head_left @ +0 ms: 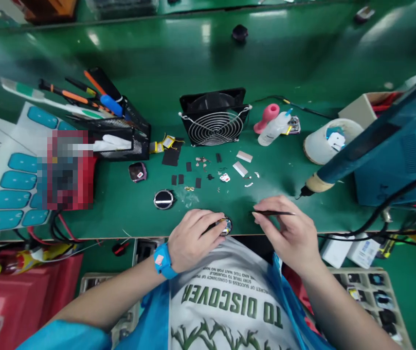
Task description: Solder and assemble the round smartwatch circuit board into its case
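Observation:
My left hand [195, 238] is closed around a small round watch case [226, 226] at the bench's front edge. Its inner parts show, and my fingers cover much of it. In my right hand [288, 228] thin dark tweezers [275, 213] are pinched, held apart from the case, tips toward the left. A round watch with a dark face [163, 199] lies to the left of my left hand. Beyond my hands lie small dark pads [181, 179], a white-and-red piece [225, 178] and two pale rectangular strips [240, 169]. A square watch [137, 172] sits farther left.
A fan [215, 119] stands at the back, with a clear bottle [274, 129] beside it. On the right, a blue handheld tool [371, 131] slants over the bench near a white tub [313, 146]. A black tool holder [120, 141] and a red device [83, 170] stand left.

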